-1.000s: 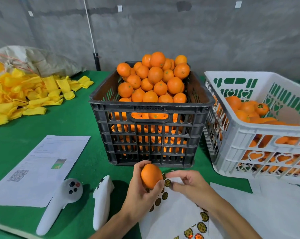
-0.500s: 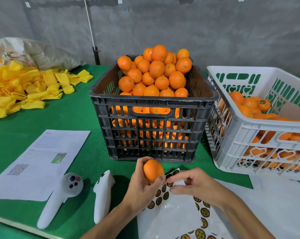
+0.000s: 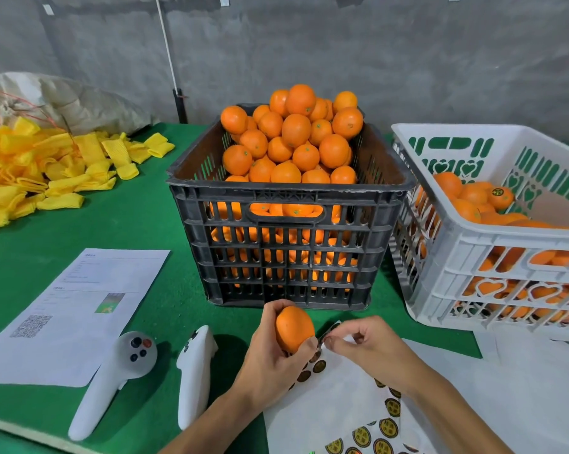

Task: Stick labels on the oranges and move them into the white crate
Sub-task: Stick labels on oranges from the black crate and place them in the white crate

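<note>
Since a second earlier, little had shifted: the left hand still kept its grip around the orange above the label sheet, just before the black crate, while the right hand pinched a label beside it.

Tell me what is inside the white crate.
The white crate holds oranges, well below its rim; one shows a round label. Lower ones show only through wall openings; the bottom is hidden.
</note>
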